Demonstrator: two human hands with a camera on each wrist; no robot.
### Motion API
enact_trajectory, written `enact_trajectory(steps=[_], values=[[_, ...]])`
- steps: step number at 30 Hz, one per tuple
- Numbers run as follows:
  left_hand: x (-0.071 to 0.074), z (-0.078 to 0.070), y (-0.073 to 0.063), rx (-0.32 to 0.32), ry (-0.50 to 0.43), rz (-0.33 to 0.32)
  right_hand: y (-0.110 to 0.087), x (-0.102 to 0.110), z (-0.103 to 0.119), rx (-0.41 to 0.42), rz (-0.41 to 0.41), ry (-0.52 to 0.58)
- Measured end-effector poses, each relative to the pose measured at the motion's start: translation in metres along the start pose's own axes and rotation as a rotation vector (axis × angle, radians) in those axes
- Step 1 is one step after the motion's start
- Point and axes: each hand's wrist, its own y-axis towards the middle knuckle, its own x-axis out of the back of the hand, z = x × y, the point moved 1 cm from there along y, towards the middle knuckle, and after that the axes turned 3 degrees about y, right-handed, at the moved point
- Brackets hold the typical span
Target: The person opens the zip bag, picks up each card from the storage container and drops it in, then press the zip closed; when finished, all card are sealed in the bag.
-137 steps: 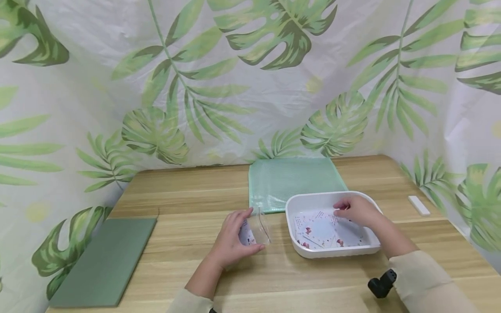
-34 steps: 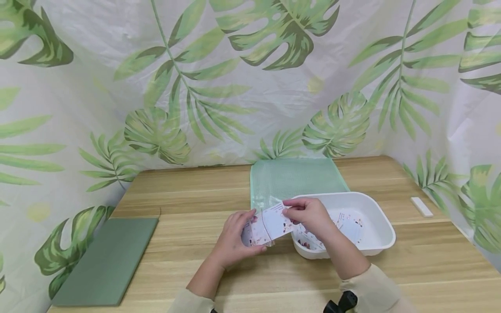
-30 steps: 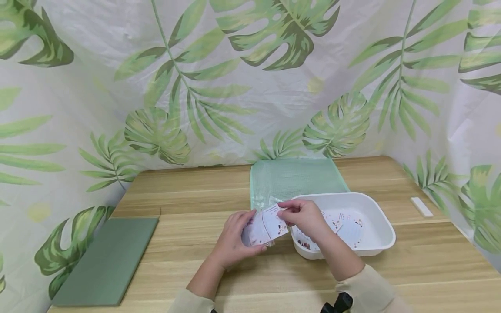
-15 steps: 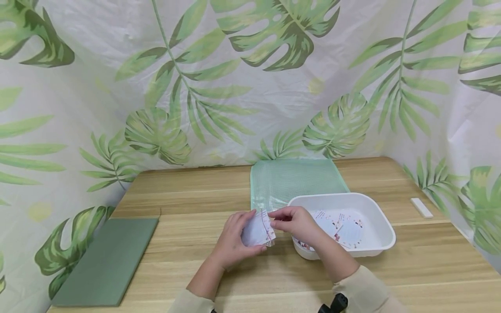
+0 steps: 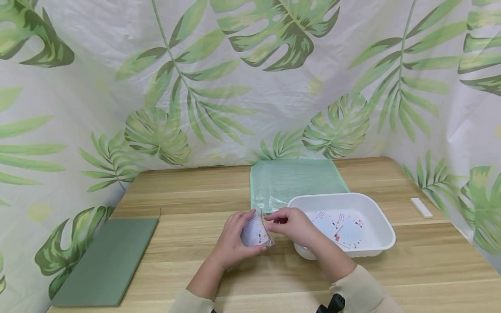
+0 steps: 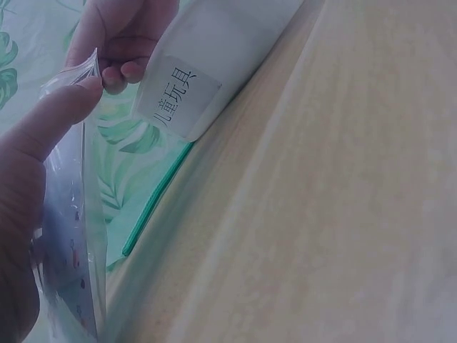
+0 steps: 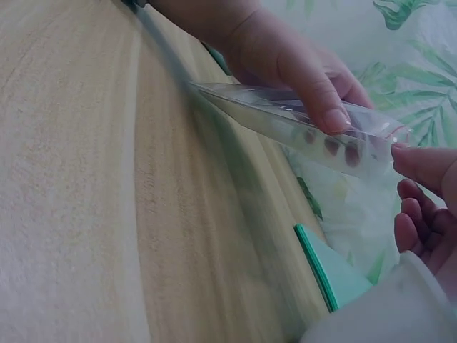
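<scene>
My left hand (image 5: 231, 239) grips a small clear zip bag (image 5: 256, 232), fingers along its far edge and thumb along the near one. Inside the bag are white cards with red and brown printed spots. My right hand (image 5: 293, 224) pinches at the bag's open end, thumb and fingertip right at the zip strip. In the right wrist view the bag (image 7: 285, 128) appears edge-on, its mouth toward the right fingertips. To the right, a white plastic bin (image 5: 375, 213) holds several printed cards (image 5: 332, 230); my right forearm passes over its near left corner.
Behind the bag and bin lies a pale green mesh zip pouch (image 5: 297, 178). A dark green board (image 5: 109, 261) lies at the left of the wooden table (image 5: 188, 200). A white block (image 5: 422, 208) sits near the right edge. The bin bears a label (image 6: 178, 93) with Chinese characters.
My right hand first reached into the bin, then brought a card left and slid it into the bag. Now the card is inside and the fingers pinch the bag's mouth. My left hand stays put.
</scene>
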Motion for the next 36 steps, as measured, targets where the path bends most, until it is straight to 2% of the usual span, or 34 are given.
enact_trajectory(steps=[7,14,20,27,36], values=[[0.0,-0.001,0.0,-0.015,-0.017,-0.004,-0.011,0.032,-0.002,0.031,-0.072,0.019],[0.0,-0.001,0.001,-0.026,-0.012,-0.009,-0.016,0.081,-0.02,-0.121,-0.154,-0.06],[0.001,0.0,0.001,-0.042,0.0,-0.025,-0.019,0.113,-0.044,-0.244,-0.155,-0.127],[0.0,0.002,0.001,-0.023,-0.008,-0.017,-0.017,0.121,-0.074,-0.341,-0.081,-0.193],[-0.001,0.003,0.001,-0.022,-0.005,-0.008,-0.014,0.115,-0.091,-0.396,-0.024,-0.317]])
